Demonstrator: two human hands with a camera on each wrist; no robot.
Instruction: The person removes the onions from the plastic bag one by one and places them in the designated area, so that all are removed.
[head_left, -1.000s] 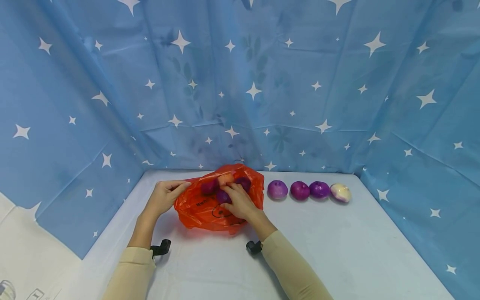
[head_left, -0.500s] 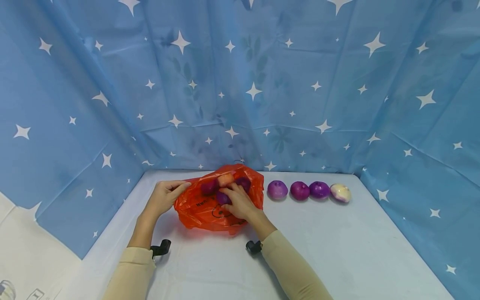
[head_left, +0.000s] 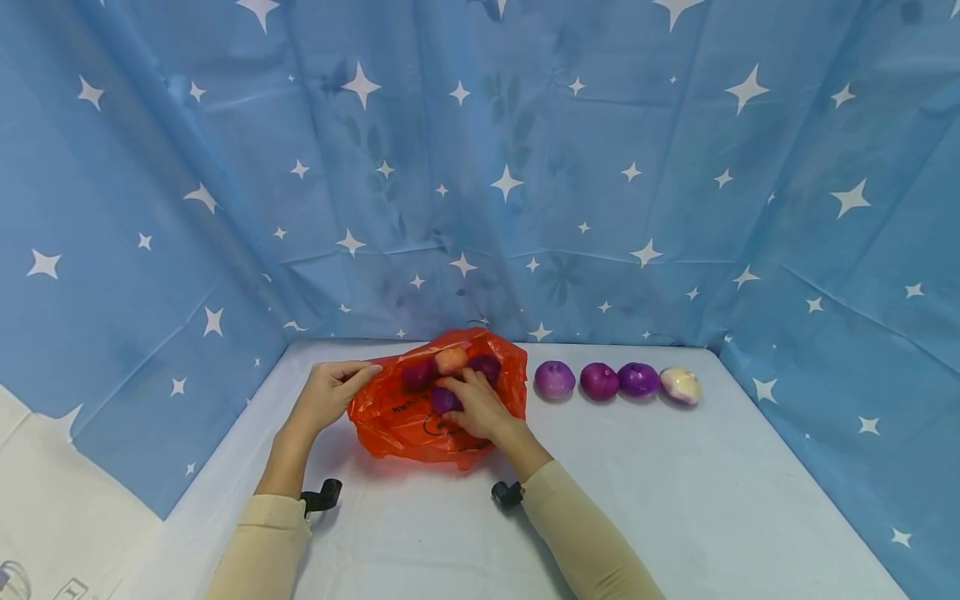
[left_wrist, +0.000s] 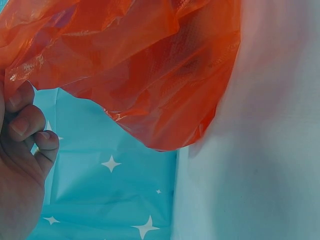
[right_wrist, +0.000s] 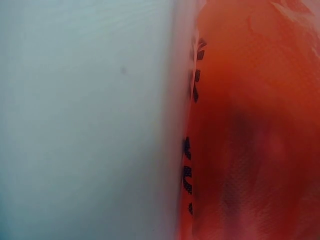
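Note:
A red plastic bag (head_left: 408,429) lies on its side with its mouth spread. My left hand (head_left: 327,397) pinches the bag's left edge; in the left wrist view the left hand (left_wrist: 22,165) holds the red film (left_wrist: 150,95). Inside the bag mouth, my right hand (head_left: 482,406) has its thumb and fingers curled round a purple onion (head_left: 446,399). Beside it are a dark purple onion (head_left: 418,375), an orange-toned piece (head_left: 452,360) and another purple onion (head_left: 487,367). The right wrist view shows only bag film (right_wrist: 260,125) with black print, the hand hidden.
Right of the bag, three purple onions (head_left: 555,380) and a whitish one (head_left: 681,386) stand in a row near the back of the white table (head_left: 637,492). A blue star-patterned curtain (head_left: 480,208) surrounds the back and sides.
My right fingers have shifted slightly left and down, away from the orange-toned piece and over the nearest purple onion. My left hand stays in place on the bag edge.

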